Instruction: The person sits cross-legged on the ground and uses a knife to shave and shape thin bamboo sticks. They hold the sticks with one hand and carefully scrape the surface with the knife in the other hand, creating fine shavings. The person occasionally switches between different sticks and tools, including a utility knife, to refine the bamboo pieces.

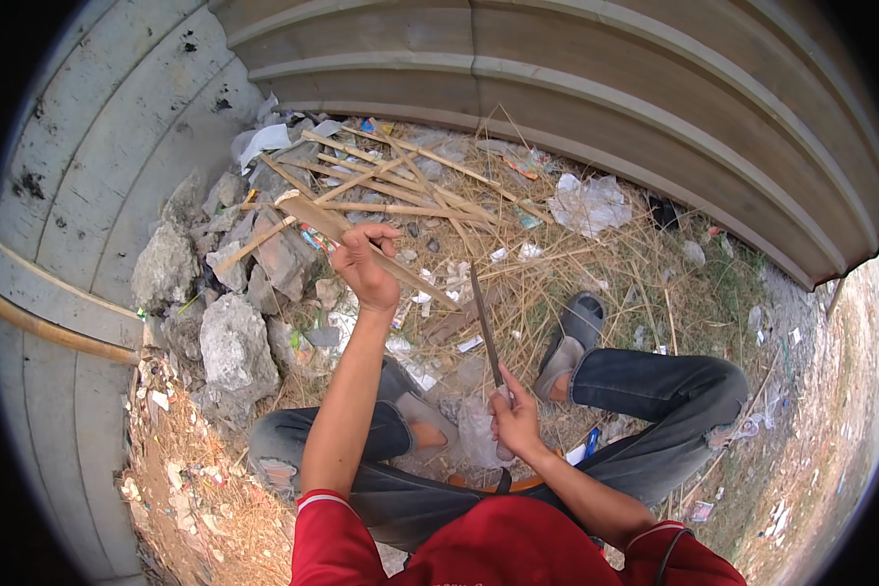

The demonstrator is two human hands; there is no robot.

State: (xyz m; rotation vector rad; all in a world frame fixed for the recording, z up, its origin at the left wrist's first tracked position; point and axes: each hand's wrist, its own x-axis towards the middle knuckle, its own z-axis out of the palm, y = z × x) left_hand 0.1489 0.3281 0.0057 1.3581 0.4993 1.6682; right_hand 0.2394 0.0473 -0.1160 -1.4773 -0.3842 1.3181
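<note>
My left hand (368, 269) is closed around a wide split-bamboo strip (314, 217), which slants from upper left to lower right above the littered ground. The strip's far end is pale, and part of its length is hidden behind my fingers. In my right hand (518, 422), lower and to the right, is a long knife (484, 317) gripped by its handle. Its narrow dark blade points up and away from me, to the right of the strip's near end and apart from it. Several thin bamboo strips (386, 181) lie crossed in a loose pile beyond my left hand.
Broken concrete lumps and rocks (236, 350) are heaped at left beside a pale metal wall (98, 176). A ribbed metal sheet (596, 88) closes off the far side. Dry straw, a plastic bag (590, 205) and paper scraps cover the ground. My bent legs (645, 400) frame the near area.
</note>
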